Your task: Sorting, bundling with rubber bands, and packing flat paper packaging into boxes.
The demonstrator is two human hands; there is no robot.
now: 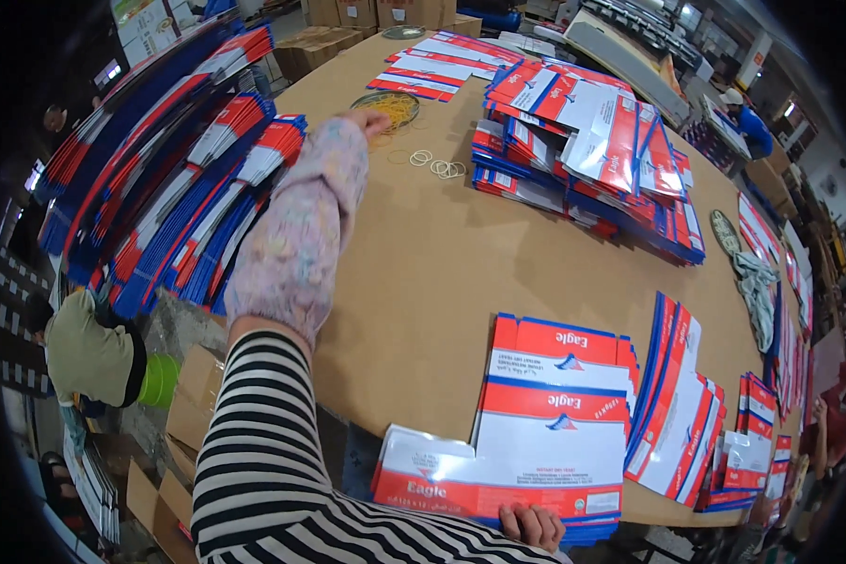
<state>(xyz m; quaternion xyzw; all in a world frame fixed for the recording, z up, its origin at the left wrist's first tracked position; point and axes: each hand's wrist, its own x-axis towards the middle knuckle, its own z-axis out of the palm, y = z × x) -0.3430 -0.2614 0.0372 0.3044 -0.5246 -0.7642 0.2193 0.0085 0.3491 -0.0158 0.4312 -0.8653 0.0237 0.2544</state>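
Note:
My left arm, in a striped sleeve with a fuzzy sleeve cover, stretches across the table. At its end my left hand (370,121) has its fingers drawn together at the rim of a round dish of yellow rubber bands (397,106). Whatever lies between those fingertips is too small to make out. Close to my body, my right hand (533,526) curls its fingers over the near edge of a stack of flat red, white and blue cartons (545,428). The rest of that hand is hidden below the frame. Several pale rubber bands (446,169) lie loose right of the dish.
Tall bundles of folded cartons (216,160) stand at the left. A messy carton pile (583,141) sits farther back, and more cartons (672,404) lie at the right. A grey cloth (755,291) hangs by the right edge. One person (94,348) is low at the left.

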